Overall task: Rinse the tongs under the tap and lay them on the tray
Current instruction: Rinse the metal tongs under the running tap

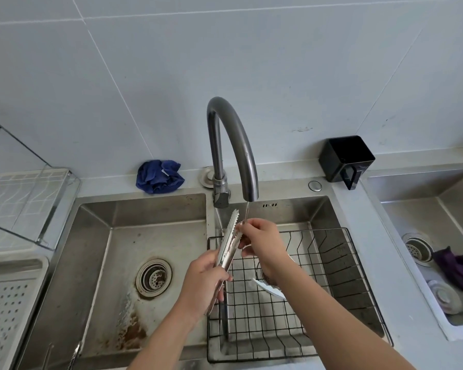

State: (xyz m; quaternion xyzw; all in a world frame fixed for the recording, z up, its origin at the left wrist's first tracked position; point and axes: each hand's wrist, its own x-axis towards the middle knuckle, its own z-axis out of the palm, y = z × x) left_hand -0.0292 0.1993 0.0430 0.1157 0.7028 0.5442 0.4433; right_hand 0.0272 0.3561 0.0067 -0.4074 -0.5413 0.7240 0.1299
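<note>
L hand (203,281) grips tongs (230,233) by the handle end; R hand (262,241) pinches a toothed tip under tap (241,145), over mid sink. Best: rub both blades, turn w/ L wrist, shake off before tray (14,263), near left.

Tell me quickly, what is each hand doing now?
Left hand: grips the tongs by the handle end.
Right hand: pinches the tongs near their tips.

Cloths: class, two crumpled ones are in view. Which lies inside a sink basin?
The purple cloth, in the right-hand sink beside its drain. The blue cloth instead sits on the counter against the wall, left of the tap.
</note>
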